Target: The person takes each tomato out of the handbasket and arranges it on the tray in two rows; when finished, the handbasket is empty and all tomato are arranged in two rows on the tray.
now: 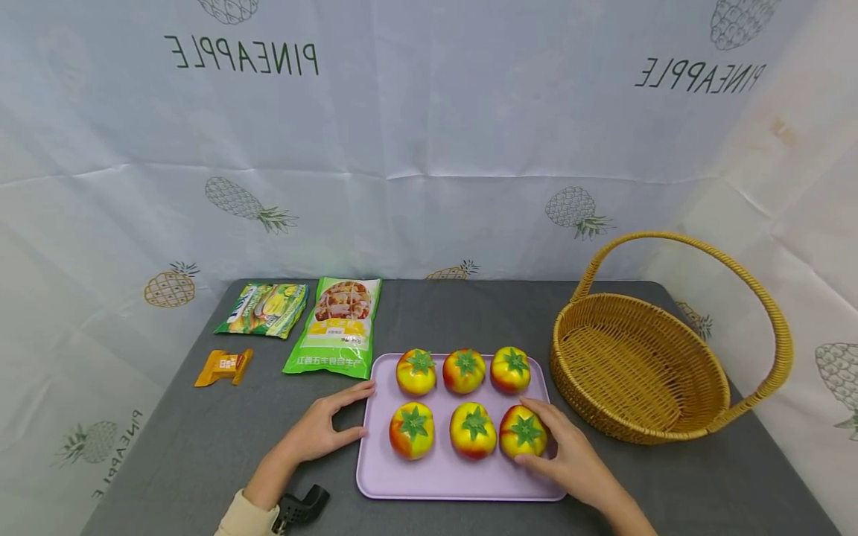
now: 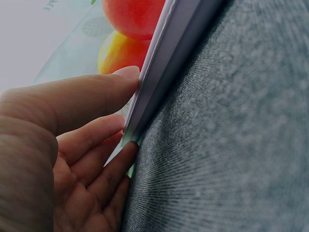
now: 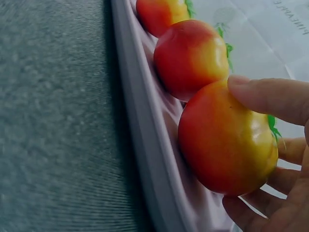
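A pale purple tray bears several red-and-yellow toy tomatoes with green star-shaped leaves, in two rows of three. My right hand holds the front-right tomato, thumb on its near side and fingers round its far side. In the right wrist view that tomato sits between thumb and fingers, close beside its neighbour. At the tray's left edge, my left hand touches the rim with extended thumb and fingers. The left wrist view shows the thumb tip against the tray wall.
A yellow woven basket with a tall handle stands right of the tray. Behind and left lie a green food packet, a smaller green-yellow packet and an orange wrapped snack. A pineapple-print curtain hangs behind the dark table.
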Demonstrator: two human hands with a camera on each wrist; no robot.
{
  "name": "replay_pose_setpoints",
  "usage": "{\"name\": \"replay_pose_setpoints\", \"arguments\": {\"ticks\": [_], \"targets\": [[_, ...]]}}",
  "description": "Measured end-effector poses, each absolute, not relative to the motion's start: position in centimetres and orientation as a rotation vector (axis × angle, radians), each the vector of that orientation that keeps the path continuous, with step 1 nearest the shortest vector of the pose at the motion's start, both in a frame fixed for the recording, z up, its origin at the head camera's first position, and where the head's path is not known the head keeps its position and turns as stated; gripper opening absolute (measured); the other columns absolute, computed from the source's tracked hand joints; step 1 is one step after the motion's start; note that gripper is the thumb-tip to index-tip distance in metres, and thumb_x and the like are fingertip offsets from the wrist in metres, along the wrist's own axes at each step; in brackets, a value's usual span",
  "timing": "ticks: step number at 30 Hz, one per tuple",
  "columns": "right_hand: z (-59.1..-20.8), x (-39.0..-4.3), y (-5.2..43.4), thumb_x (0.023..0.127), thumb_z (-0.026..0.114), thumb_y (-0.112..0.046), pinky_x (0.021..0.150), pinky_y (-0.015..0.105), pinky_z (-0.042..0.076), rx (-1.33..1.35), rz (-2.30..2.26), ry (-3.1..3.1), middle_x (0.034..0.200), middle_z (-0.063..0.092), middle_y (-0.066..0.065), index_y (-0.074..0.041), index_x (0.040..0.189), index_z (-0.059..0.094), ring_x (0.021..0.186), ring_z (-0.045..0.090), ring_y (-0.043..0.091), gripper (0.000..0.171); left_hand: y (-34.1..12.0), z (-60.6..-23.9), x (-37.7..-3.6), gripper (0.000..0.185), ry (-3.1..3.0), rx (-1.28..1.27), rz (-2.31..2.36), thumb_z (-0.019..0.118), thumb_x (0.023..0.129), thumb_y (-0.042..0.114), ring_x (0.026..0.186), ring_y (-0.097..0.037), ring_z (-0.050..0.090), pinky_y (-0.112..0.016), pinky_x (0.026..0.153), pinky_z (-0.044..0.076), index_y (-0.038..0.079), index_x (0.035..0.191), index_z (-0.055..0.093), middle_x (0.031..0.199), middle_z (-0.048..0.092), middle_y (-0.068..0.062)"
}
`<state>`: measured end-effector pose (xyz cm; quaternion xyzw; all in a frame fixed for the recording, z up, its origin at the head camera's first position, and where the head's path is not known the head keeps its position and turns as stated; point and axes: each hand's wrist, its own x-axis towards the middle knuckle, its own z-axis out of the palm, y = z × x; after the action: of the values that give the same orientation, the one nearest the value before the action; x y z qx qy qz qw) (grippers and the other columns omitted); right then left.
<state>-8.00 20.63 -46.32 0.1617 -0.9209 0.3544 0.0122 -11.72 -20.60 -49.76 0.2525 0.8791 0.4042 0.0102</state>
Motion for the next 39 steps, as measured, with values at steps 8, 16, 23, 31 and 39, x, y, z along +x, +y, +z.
{"name": "replay_pose_setpoints", "arguments": {"ticks": [8,16,23,31,39], "targets": [[-46.8,-8.1,20.7,0.072,0.08,-0.039,0.093,0.03,0.047,0.506,1.158,-2.871,0.13,0.053,0.002,-0.012,0.14,0.044,0.108,0.052,0.007,0.082,-20.7,-49.9,-11.8,0.056,2.744,0.798,1.234,0.072,0.083,0.029,0.13,-0.024,0.047,-0.036,0.105,0.041,0.017,0.135,0.054,0.143,0.049,-0.001],[-46.8,-8.2,20.7,0.073,0.08,-0.04,0.097,0.04,0.046,0.479,1.159,-2.889,0.138,0.05,0.007,-0.011,0.141,0.042,0.118,0.051,0.018,0.084,-20.7,-50.1,-11.9,0.056,2.764,0.839,1.233,0.072,0.084,0.03,0.13,-0.023,0.048,-0.035,0.104,0.041,0.016,0.135,0.054,0.142,0.05,-0.001],[-46.7,-8.3,20.5,0.072,0.081,-0.038,0.1,0.048,0.043,0.489,1.163,-2.885,0.14,0.049,0.008,-0.01,0.141,0.042,0.123,0.049,0.024,0.084,-20.9,-50.1,-11.8,0.057,2.782,0.832,1.215,0.072,0.084,0.031,0.129,-0.023,0.049,-0.037,0.104,0.042,0.016,0.135,0.054,0.142,0.05,-0.001],[-46.7,-8.3,20.6,0.072,0.081,-0.038,0.099,0.051,0.042,0.494,1.163,-2.876,0.139,0.049,0.009,-0.009,0.141,0.041,0.123,0.05,0.025,0.085,-20.8,-49.9,-11.7,0.057,2.769,0.816,1.235,0.073,0.083,0.031,0.13,-0.024,0.048,-0.038,0.104,0.042,0.017,0.135,0.054,0.142,0.05,-0.001],[-45.4,-8.0,21.3,0.076,0.077,-0.038,0.098,0.06,0.036,0.494,1.149,-2.836,0.143,0.044,0.013,-0.008,0.143,0.037,0.131,0.04,0.036,0.084,-20.7,-49.8,-11.7,0.057,2.753,0.821,1.249,0.073,0.083,0.03,0.129,-0.024,0.049,-0.036,0.104,0.042,0.017,0.135,0.054,0.142,0.05,-0.002]]}}
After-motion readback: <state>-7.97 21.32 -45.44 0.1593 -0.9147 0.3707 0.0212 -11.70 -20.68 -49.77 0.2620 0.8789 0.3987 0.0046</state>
